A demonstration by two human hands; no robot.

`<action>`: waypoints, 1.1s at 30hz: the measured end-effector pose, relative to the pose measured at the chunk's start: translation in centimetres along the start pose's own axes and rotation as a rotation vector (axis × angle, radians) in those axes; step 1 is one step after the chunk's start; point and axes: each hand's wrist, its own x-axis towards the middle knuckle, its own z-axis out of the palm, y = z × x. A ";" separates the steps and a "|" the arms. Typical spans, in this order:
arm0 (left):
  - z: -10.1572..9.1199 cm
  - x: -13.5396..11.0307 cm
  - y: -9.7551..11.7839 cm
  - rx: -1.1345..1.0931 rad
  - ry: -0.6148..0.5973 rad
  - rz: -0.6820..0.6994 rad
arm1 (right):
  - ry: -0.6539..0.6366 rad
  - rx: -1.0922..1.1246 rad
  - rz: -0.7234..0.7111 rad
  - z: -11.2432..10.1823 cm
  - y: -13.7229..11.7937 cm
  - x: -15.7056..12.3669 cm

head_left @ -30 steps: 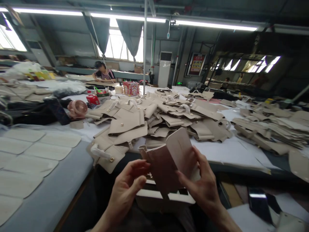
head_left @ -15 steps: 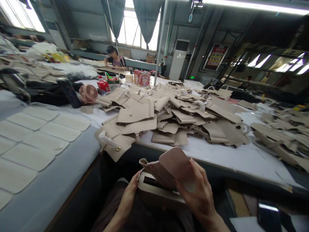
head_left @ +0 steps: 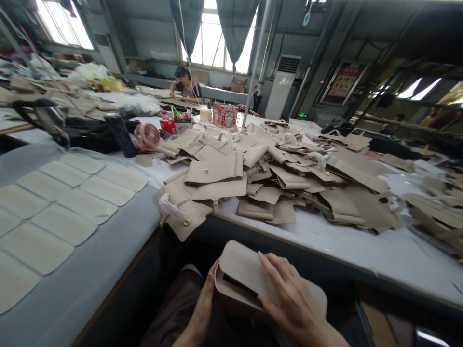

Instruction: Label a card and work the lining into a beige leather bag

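Beige case (head_left: 235,290), 1 pc., long axis approx. par. counter's (head_left: 307,238) near edge, betw. L hand (head_left: 204,300) (clasping end) & R hand (head_left: 291,296) (gripping top panel (head_left: 243,266)).

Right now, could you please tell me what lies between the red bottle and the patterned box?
In the head view, a small container and a cream block.

From a single camera worn on the head, we look forward and down, with the left hand (head_left: 203,301) and right hand (head_left: 291,296) close below us, before the near edge of the bench (head_left: 318,235). Our view crosses it to the distant window (head_left: 208,43).
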 end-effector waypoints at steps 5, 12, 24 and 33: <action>-0.4 0.6 -0.8 -0.095 0.022 -0.021 | -0.371 0.378 0.091 -3.6 0.9 2.2; 0.1 0.2 -0.5 -0.162 0.018 -0.072 | -0.413 0.197 -0.002 -2.3 1.7 2.9; -0.6 0.8 -0.8 -0.063 0.004 -0.040 | -0.254 -0.082 -0.389 -0.5 2.9 3.3; -0.7 0.9 -0.8 -0.063 0.001 -0.001 | -0.014 0.072 -0.279 3.3 1.7 3.5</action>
